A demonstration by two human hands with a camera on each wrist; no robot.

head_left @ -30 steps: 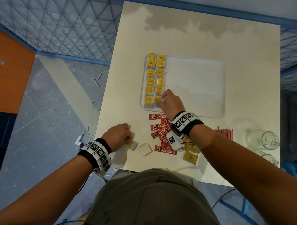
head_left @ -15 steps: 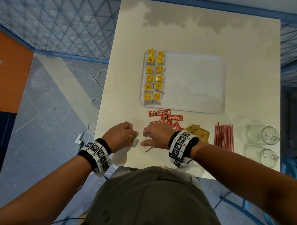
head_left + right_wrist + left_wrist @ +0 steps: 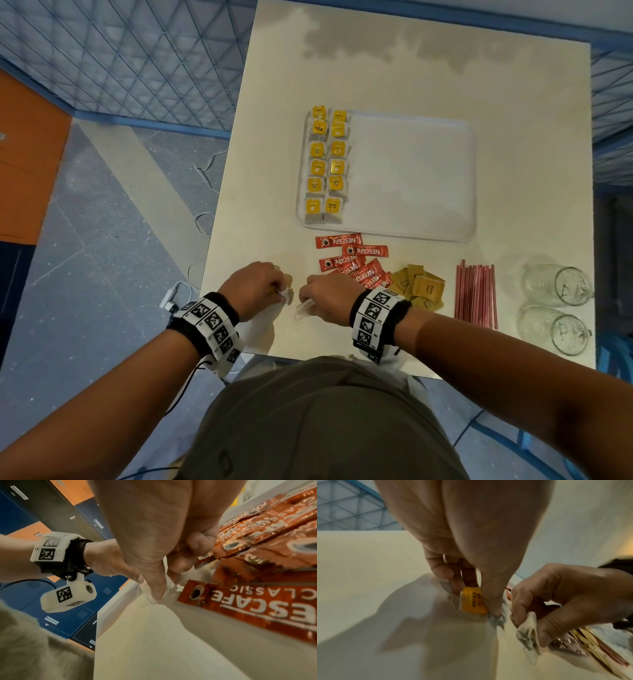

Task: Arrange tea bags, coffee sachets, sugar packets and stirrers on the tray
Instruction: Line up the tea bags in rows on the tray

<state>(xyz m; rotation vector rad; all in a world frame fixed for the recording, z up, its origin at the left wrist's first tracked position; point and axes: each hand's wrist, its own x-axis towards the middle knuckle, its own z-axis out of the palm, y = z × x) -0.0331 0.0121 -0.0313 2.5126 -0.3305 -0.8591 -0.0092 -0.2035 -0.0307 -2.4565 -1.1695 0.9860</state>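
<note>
A white tray (image 3: pixel 411 178) lies mid-table with two columns of yellow-tagged tea bags (image 3: pixel 327 168) along its left side. At the table's near edge my left hand (image 3: pixel 253 287) pinches a tea bag by its yellow tag (image 3: pixel 473 600) against the tabletop. Just to its right, my right hand (image 3: pixel 325 298) pinches another white tea bag (image 3: pixel 529 632), lifted a little off the surface, its string trailing (image 3: pixel 301 315). Red coffee sachets (image 3: pixel 352 260) lie in a loose pile right behind the right hand. Brown sugar packets (image 3: pixel 419 286) and pink stirrers (image 3: pixel 476 293) lie further right.
Two clear glasses (image 3: pixel 558 308) lie on their sides at the table's near right corner. The tray's right two thirds hold nothing. The table's left edge (image 3: pixel 219 205) drops to a grey floor with white cables.
My right hand left the tray's near-left corner, came back across the coffee sachets to the near edge and took hold of a loose tea bag beside my left hand, which stayed put.
</note>
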